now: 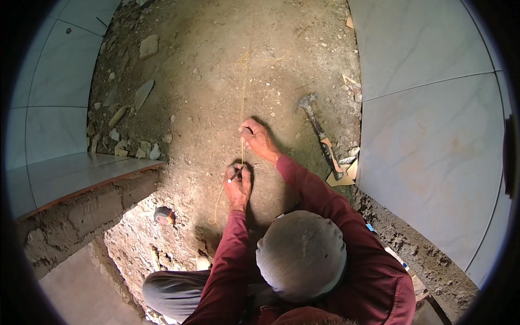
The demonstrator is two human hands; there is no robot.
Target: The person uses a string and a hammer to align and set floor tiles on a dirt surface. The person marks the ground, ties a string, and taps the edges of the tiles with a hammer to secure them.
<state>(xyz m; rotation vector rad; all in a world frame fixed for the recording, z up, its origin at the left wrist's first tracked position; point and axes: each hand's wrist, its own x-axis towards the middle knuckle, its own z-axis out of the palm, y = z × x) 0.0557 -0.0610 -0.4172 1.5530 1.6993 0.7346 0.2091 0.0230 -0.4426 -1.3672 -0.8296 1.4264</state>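
Observation:
My left hand (238, 189) is closed, with a dark marker or pencil (235, 174) with a pale end held across its fingers. A thin yellow string (242, 103) runs down the dirt floor to my hands, and a loose loop of it hangs beside my left wrist. Just beyond, my right hand (260, 142) is closed in a pinch on the string. To the right lies a hammer (319, 127) with a worn, partly wrapped handle. A dark and red tape measure (163, 215) rests on the ground left of my left forearm.
Pale marbled tiles (428, 135) border the dirt on the right, and tiled surfaces (59, 135) on the left. A trowel (143, 95) and broken tile pieces (149, 46) lie along the left edge. A grey rounded shape (301, 255) sits between my arms.

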